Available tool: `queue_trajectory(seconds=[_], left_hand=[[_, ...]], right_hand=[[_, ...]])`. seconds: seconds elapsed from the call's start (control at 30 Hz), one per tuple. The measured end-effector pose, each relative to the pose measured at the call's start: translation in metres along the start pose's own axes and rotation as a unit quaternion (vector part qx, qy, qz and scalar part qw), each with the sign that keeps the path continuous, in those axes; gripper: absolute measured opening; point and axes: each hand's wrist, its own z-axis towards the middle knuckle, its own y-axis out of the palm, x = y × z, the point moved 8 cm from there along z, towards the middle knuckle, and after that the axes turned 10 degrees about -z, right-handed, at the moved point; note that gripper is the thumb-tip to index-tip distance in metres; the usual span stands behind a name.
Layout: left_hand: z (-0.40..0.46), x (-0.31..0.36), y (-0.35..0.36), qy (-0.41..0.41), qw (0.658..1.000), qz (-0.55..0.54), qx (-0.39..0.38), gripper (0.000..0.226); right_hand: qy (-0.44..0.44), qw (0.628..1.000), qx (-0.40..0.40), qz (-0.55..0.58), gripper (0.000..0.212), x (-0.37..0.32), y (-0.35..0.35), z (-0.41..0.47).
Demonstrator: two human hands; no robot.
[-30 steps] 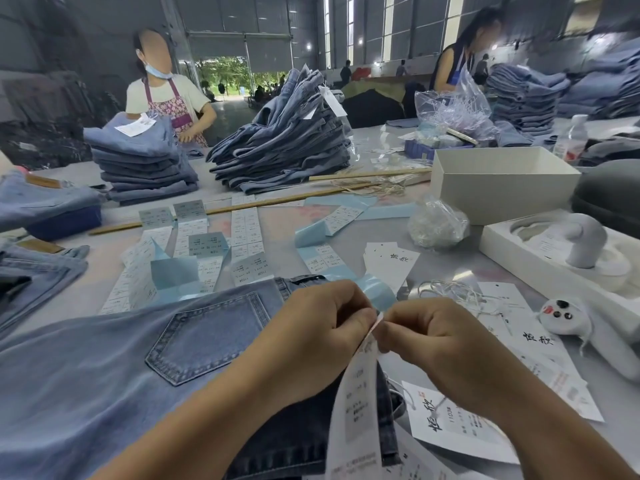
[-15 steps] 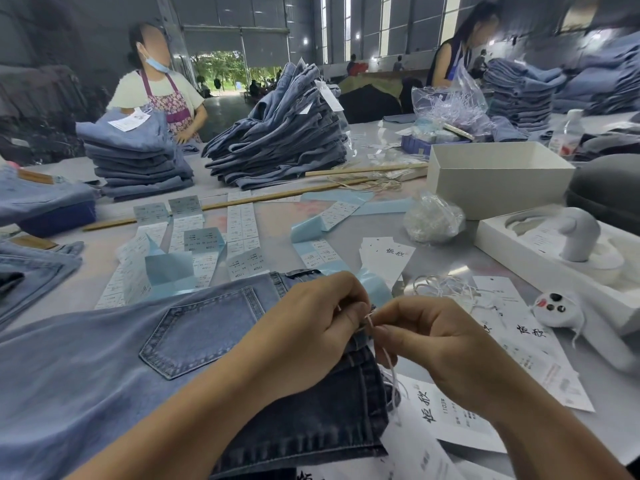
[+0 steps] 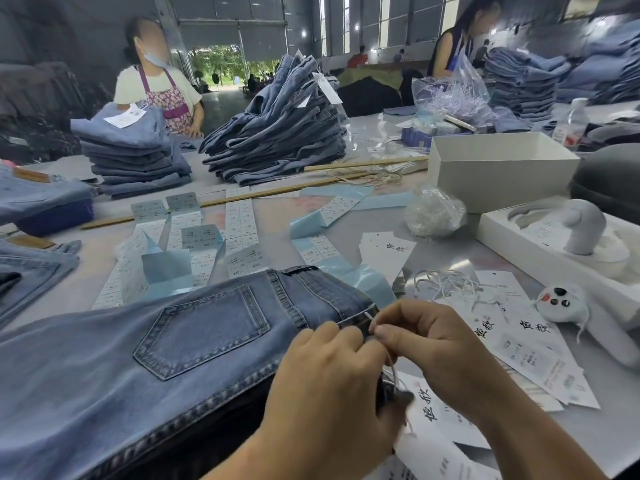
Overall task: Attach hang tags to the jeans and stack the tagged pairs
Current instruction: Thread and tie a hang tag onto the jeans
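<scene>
Here jeans lie lengthwise left-right, waistband rightward; both hands pinch string.

Jeans: blue denim cloth, matt, coarse twill weave, raised stitched seams around the back pocket; lies under and beyond the fingers.
String: thin white cord, matt, pinched between the fingers at the waistband.
Hang tags: white paper card, smooth, printed black characters, beside the fingers.
Label strips: paper with pale blue glossy backing, beyond the fingers.
Desk: smooth grey top with a soft sheen.
Box: white matt cardboard, far beyond the fingers.
Bag: clear crinkled plastic, glossy.
Sticks: bare pale wood.
</scene>
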Motion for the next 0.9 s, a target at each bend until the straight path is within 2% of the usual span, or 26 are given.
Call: queue_trajectory(seconds=[0.17, 0.3, 0.43, 0.5, 0.6, 0.8, 0.9], left_hand=[[0.01, -0.02, -0.011, -0.069, 0.996, -0.049, 0.012, 0.017], [0.016, -0.041, -0.021, -0.134, 0.984, -0.109, 0.039, 0.021], [0.028, -0.057, -0.024, -0.189, 0.978, -0.084, -0.015, 0.012], [0.032, -0.057, -0.022, -0.196, 0.976, -0.089, -0.033, 0.007], [0.034, -0.057, -0.019, -0.197, 0.975, -0.089, -0.05, 0.009], [0.031, -0.049, -0.011, -0.143, 0.984, -0.053, -0.093, 0.014], [0.032, -0.06, -0.006, -0.196, 0.967, -0.128, -0.103, 0.016]], right_hand=[[0.0, 1.0, 0.0, 0.014, 0.011, 0.0, 0.003, 0.002], [0.012, 1.0, 0.0, 0.006, 0.012, 0.002, 0.008, 0.006], [0.015, 0.999, 0.019, -0.047, 0.01, 0.003, 0.007, 0.007], [0.017, 0.997, 0.027, -0.068, 0.018, 0.005, 0.006, 0.007], [0.022, 0.994, 0.032, -0.1, 0.019, 0.006, 0.005, 0.008], [0.029, 0.991, 0.026, -0.126, 0.022, 0.008, 0.006, 0.008], [0.028, 0.99, 0.023, -0.139, 0.023, 0.007, 0.006, 0.006]])
